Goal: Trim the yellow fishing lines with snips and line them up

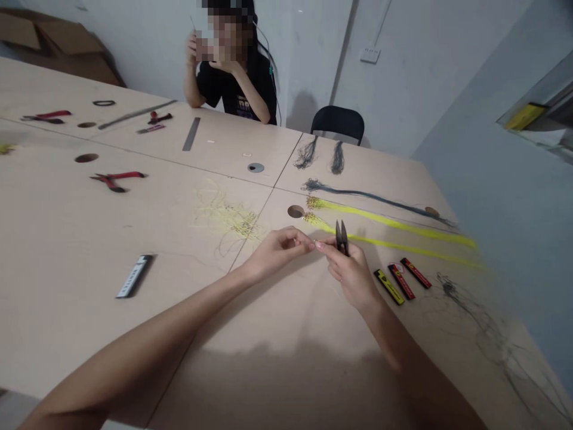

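Both hands meet over the middle of the desk [67,239], fingertips nearly touching.

Left hand [280,248]: grip pinched nearly closed, thumb against forefinger. Something very fine sits between them, probably a thread; too small to make out.

Right hand [351,272]: fingers curled around a pair of snips [342,237], dark blades standing upright and a little apart above the knuckles. Thumb and forefinger tip also pinch toward the left hand's fingertips; what they hold there I cannot tell.

Just beyond the hands: two long yellow strands [394,230] laid side by side, running away to the right, frayed ends near a round hole [296,211] in the desk. A dark strand [380,198] lies parallel, farther off. Two short dark tufts [322,156] near the far edge.

Right of the right hand: three small labelled bars [401,280], yellow and red on black, lying in a row. Loose dark thread [474,310] scattered past them.

Left of the hands: a tangle of pale yellow thread [228,218]; a black-and-silver bar [134,276] well apart; red pliers [116,179] farther off, more tools beyond.

Another person [237,77] sits at the far side, hands raised. Empty black chair [338,124] beside them.
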`<state>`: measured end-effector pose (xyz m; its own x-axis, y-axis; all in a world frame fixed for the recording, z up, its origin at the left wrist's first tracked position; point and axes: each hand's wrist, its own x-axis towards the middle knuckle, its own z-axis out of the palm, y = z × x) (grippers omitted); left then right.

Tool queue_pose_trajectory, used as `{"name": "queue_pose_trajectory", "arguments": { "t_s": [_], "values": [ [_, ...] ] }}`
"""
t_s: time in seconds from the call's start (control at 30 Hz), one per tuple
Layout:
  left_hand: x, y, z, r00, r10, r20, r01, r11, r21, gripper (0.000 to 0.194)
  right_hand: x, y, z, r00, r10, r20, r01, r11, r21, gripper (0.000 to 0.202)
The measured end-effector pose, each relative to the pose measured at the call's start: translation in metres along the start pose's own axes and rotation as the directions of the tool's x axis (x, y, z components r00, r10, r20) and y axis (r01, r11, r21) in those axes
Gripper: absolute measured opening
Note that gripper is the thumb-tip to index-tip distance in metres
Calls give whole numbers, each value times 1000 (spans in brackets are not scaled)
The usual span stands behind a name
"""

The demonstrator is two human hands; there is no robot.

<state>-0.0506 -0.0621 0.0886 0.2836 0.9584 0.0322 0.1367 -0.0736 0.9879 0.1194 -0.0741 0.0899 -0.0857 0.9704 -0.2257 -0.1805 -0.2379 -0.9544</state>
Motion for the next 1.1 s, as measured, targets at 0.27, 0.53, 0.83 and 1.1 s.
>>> {"name": "queue_pose_trajectory", "arguments": {
  "t_s": [0.27, 0.53, 0.83, 1.1],
  "values": [
    [5, 1, -1, 987, 159, -22, -150, 962, 229, 17, 6, 5, -8, 991, -128, 47, 133, 980, -148, 28],
    [2, 6, 9, 976, 167, -141, -137, 971, 197, 12, 5, 5, -6, 972, -226, 63, 234, 951, -200, 20],
    [6, -1, 15, 992, -81, -94, 62, 979, -194, 22, 9, 9, -8, 973, -230, -7, 228, 968, -109, 23],
    [6, -5, 16, 993, -81, -88, 65, 983, -170, 26, 11, 17, -10, 969, -246, -31, 239, 961, -140, 27]
  ]
}}
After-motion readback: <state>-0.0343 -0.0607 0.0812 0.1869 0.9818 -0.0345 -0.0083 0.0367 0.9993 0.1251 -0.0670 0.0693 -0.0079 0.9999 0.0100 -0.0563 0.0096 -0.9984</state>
